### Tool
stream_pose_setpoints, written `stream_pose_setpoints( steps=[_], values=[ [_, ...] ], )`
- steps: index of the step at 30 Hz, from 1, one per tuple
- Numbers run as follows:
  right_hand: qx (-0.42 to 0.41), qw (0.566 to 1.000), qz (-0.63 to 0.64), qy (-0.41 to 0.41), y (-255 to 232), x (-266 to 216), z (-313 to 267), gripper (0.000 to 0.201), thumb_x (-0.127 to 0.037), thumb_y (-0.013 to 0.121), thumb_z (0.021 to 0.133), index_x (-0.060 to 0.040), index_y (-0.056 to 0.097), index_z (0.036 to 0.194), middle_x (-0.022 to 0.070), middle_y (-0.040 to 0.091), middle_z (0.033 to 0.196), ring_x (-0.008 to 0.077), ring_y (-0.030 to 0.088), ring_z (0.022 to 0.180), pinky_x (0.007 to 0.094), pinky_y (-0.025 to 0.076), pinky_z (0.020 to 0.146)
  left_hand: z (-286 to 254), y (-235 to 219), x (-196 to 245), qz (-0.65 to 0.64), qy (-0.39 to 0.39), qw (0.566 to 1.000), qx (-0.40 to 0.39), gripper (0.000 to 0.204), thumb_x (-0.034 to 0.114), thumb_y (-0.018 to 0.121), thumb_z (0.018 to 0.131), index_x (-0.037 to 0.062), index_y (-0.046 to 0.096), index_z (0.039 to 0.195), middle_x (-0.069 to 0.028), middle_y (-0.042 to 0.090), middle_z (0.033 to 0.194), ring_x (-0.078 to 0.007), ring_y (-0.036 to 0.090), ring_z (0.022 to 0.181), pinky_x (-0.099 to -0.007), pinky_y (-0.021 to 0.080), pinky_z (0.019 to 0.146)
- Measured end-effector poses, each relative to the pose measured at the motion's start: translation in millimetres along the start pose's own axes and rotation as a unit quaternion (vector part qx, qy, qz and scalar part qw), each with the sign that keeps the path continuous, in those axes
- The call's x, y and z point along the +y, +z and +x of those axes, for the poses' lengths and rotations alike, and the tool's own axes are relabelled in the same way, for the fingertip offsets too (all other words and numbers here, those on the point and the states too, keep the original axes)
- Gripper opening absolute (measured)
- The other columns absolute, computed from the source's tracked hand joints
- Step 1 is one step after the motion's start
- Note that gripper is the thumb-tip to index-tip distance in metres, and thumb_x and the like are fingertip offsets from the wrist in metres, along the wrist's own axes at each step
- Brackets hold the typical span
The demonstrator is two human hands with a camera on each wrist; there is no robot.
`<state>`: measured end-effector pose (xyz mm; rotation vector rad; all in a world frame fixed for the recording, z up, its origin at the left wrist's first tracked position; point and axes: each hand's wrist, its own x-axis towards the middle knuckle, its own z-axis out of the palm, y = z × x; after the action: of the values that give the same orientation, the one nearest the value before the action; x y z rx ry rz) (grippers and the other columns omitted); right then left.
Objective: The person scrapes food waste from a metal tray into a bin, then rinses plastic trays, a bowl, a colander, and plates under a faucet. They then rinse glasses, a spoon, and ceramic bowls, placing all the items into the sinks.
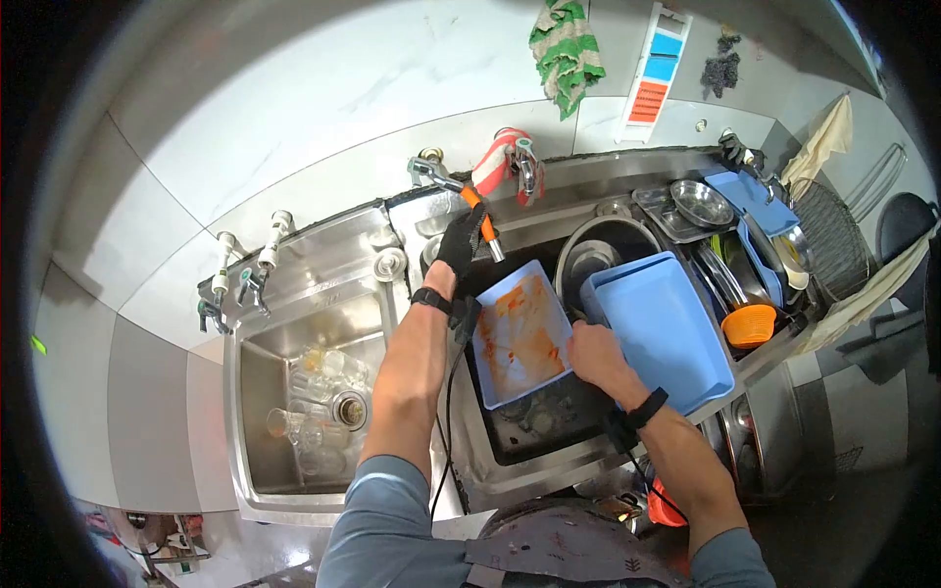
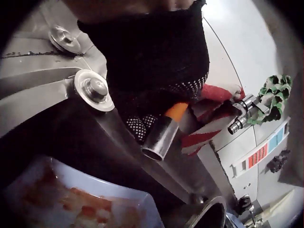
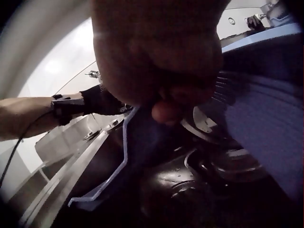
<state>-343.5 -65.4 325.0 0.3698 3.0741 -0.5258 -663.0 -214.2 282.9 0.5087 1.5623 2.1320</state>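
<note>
My left hand (image 1: 461, 242), in a black glove with white dots, grips the orange spout (image 1: 487, 231) of a wall tap. The spout's metal end (image 2: 160, 138) points down over the sink, just beyond a light blue tray (image 1: 520, 338). Orange-red stains cover the tray's inside. My bare right hand (image 1: 600, 359) holds this tray by its right edge, keeping it tilted above the dark sink basin; in the right wrist view the tray shows nearly edge-on. Close to the right hand, a larger blue tray (image 1: 659, 338) leans over a round metal pot (image 1: 605, 235).
Several drinking glasses (image 1: 319, 402) lie in the left sink (image 1: 250, 431). At the right stand a metal bowl (image 1: 702, 203), an orange basket (image 1: 749, 325) and a wire strainer (image 1: 833, 235). A red-striped glove (image 1: 493, 162) hangs by a second tap (image 1: 527, 169).
</note>
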Motion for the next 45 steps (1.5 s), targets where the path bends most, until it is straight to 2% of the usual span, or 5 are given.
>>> stream_pose_setpoints(
  steps=[8,12,18,26,45],
  values=[
    [0.019,0.999,-0.017,-0.020,-4,-4,4,0.019,-0.015,0.061,0.085,0.0039,0.062,0.090,0.0276,0.070,0.081,0.0423,0.071,0.079,0.0506,0.058,0.073,-13,7,26,0.242,-0.003,0.968,0.067,0.045,0.045,0.058,0.100,0.0013,0.068,0.096,-0.0061,0.064,0.081,-0.0151,0.054,0.071,-0.0322,0.045,0.067],
    [0.032,0.999,-0.008,-0.024,-13,-3,6,0.020,-0.014,0.064,0.083,0.0044,0.063,0.091,0.0261,0.070,0.082,0.0417,0.072,0.079,0.0506,0.058,0.072,-3,-6,8,0.243,0.148,0.959,0.017,0.043,0.042,0.066,0.095,0.0000,0.071,0.102,-0.0079,0.069,0.086,-0.0181,0.062,0.079,-0.0349,0.049,0.074],
    [0.018,1.000,-0.003,0.000,-26,-9,7,0.022,-0.016,0.068,0.082,0.0035,0.065,0.091,0.0247,0.071,0.087,0.0409,0.072,0.083,0.0490,0.058,0.075,-37,-22,62,0.236,0.318,0.862,0.316,0.047,0.023,0.072,0.093,0.0057,0.057,0.133,-0.0139,0.071,0.103,-0.0214,0.068,0.090,-0.0356,0.053,0.081],
    [0.003,1.000,-0.004,-0.011,-15,0,11,0.029,-0.024,0.071,0.084,0.0033,0.065,0.091,0.0255,0.071,0.089,0.0404,0.072,0.085,0.0487,0.058,0.077,-51,-24,150,0.574,0.330,0.731,0.168,0.027,0.024,0.066,0.093,0.0075,0.072,0.113,-0.0173,0.073,0.107,-0.0349,0.070,0.095,-0.0414,0.055,0.082],
    [-0.012,0.999,-0.014,-0.028,-11,2,14,0.021,-0.016,0.062,0.084,0.0032,0.065,0.090,0.0269,0.071,0.088,0.0415,0.071,0.083,0.0501,0.057,0.076,-12,-20,190,0.697,0.333,0.628,0.095,0.027,0.014,0.073,0.078,0.0116,0.076,0.104,-0.0113,0.073,0.110,-0.0310,0.070,0.096,-0.0390,0.056,0.084]
  ],
)
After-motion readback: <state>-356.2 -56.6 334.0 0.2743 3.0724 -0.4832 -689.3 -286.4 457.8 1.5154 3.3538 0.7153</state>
